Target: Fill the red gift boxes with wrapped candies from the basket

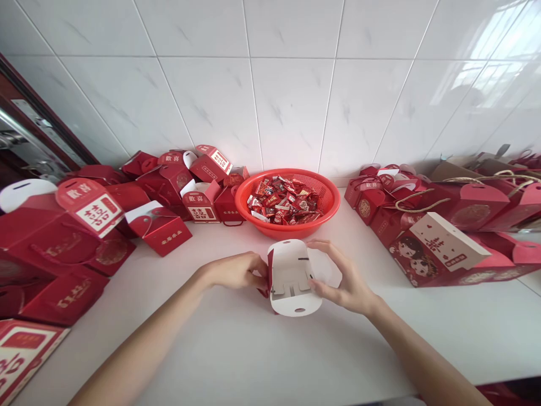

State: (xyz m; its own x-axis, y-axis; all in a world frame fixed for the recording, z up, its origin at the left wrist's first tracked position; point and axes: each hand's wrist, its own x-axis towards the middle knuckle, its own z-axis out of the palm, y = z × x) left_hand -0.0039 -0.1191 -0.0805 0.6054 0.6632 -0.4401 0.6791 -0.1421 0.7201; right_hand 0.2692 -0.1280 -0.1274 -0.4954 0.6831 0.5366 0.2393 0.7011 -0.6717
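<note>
An open box (291, 276), white inside and red outside, sits on the white table in front of a red plastic basket (287, 230). Its curved flaps with holes point toward the basket and toward me. My left hand (240, 272) is closed on the box's red left side, fingers curled against it. On the other side, my right hand (344, 279) has thumb and fingers spread around the right edge, the thumb touching it. Small red wrapped candies (287, 202) fill part of the basket.
Many red gift boxes (169, 234) are piled on the left. More boxes (439, 251), some with rope handles, stand on the right. Behind the white table (220, 349) rises a tiled wall (291, 101); a dark door frame is at the far left.
</note>
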